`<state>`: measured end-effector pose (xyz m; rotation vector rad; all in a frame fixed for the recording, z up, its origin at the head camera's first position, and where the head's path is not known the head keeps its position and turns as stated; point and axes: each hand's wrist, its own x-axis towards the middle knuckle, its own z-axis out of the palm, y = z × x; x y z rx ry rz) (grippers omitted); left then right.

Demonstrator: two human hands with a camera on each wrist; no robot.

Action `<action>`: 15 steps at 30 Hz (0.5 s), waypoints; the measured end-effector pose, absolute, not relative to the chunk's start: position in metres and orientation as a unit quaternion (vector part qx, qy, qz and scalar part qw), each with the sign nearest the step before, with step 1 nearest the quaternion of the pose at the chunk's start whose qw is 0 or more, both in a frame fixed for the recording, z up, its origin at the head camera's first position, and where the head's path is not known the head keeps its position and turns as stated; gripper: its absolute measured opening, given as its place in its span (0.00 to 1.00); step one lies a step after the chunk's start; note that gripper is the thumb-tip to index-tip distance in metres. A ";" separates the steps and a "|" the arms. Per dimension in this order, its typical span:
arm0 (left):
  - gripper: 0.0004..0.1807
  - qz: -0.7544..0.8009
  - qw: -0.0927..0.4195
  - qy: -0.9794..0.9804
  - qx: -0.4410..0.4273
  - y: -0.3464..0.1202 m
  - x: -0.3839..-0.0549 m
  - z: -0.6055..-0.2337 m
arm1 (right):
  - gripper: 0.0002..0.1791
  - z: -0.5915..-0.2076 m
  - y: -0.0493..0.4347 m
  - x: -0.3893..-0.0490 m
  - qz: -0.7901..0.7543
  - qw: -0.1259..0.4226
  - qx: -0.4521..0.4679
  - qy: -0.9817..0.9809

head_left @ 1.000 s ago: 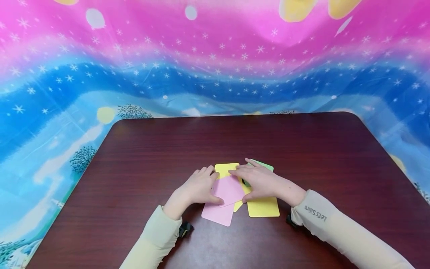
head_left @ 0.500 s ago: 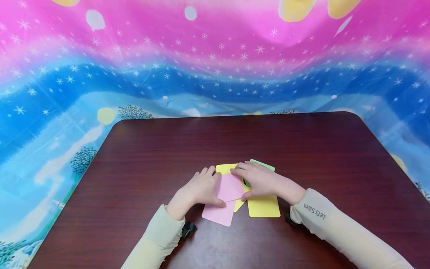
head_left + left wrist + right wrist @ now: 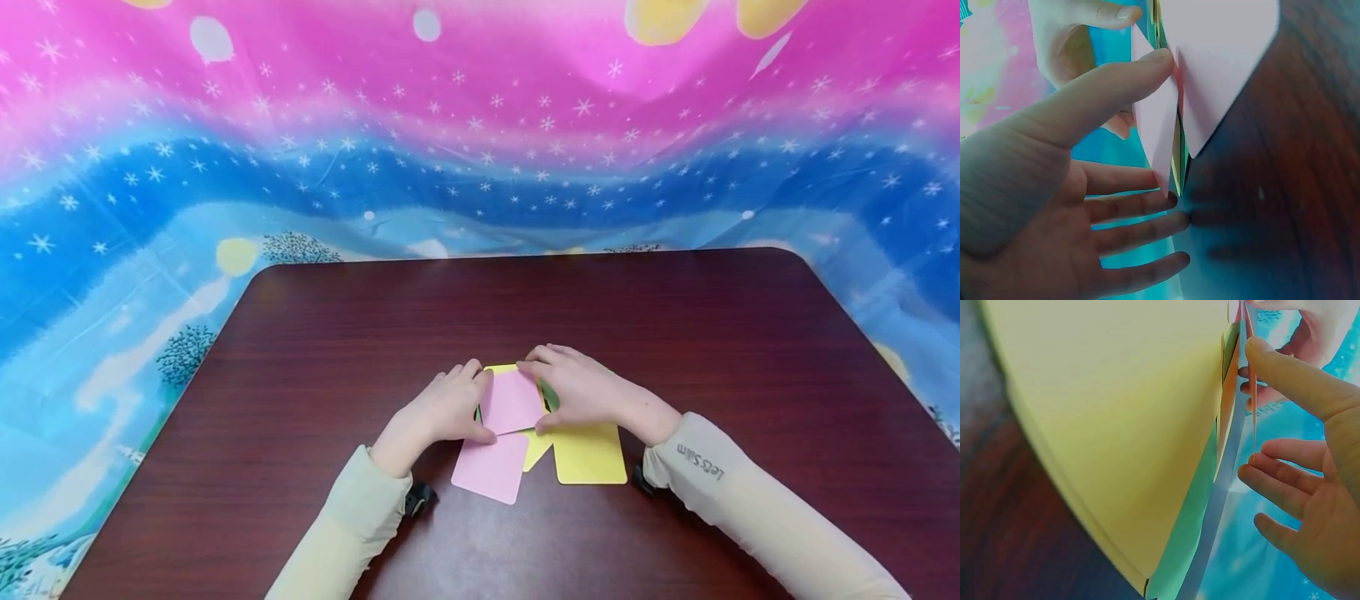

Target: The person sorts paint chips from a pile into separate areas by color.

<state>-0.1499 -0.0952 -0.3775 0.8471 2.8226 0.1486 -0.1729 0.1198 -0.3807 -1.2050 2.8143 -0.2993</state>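
A pink card (image 3: 512, 402) with rounded corners is held by its two sides between both hands, above other cards. My left hand (image 3: 442, 408) grips its left side; in the left wrist view the thumb is on the card's near face and fingertips meet its far edge. On the opposite side my right hand (image 3: 585, 383) holds it by thumb and fingers; the right wrist view shows the card (image 3: 1253, 394) edge-on. Below lie a second pink card (image 3: 489, 468), a yellow card (image 3: 591, 457) at right and a partly covered green card (image 3: 1185, 531).
Another yellow card (image 3: 498, 368) peeks out behind the held one. All of this is on a dark red-brown wooden table (image 3: 360, 325) with rounded far corners. A pink and blue snowflake-patterned cloth (image 3: 480, 125) hangs behind the table.
Both hands have moved the upper pink card a little away from the body. More of the lower pink card shows, and my right hand now covers more of the green card.
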 end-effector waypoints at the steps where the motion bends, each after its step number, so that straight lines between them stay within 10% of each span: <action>1: 0.43 0.050 0.092 0.952 0.286 -0.095 -0.151 -0.377 | 0.45 -0.380 0.119 -0.174 -0.097 0.031 -0.391 0.915; 15: 0.43 0.059 0.100 0.952 0.281 -0.099 -0.181 -0.376 | 0.42 -0.382 0.113 -0.197 -0.123 0.035 -0.365 0.922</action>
